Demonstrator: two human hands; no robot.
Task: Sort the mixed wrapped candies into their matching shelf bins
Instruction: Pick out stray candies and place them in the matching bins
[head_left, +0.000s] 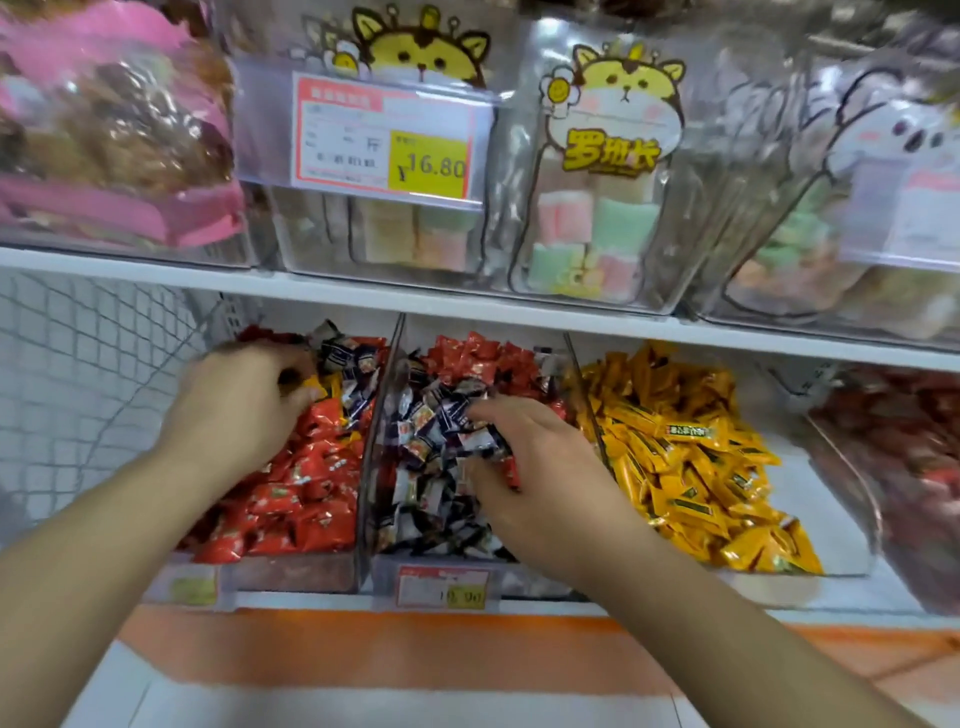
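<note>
Both hands reach into clear bins on the lower shelf (467, 312). Left hand (244, 400) sits over the left bin (291, 571), fingers curled and pinching a yellow-wrapped candy (314, 384) above the red wrapped candies (296, 493) that fill most of this bin; a few dark wrapped pieces lie at its rear right corner. Right hand (540, 478) sits in the middle bin (384, 415), palm down, fingers bent into the pile of dark-and-white wrapped candies (431, 441); whether it holds any piece cannot be told from this view. Red wrapped candies also lie at the rear of the middle bin. Just beside it on the right, a third bin holds yellow wrapped candies (685, 457), and a fourth bin at the far right holds reddish wrapped pieces, blurred. A price tag (441, 587) is fixed to the front of the middle bin. On the upper shelf stand clear bags with a cartoon animal print (613, 182) and a larger price label (384, 140) reading 16.80.
</note>
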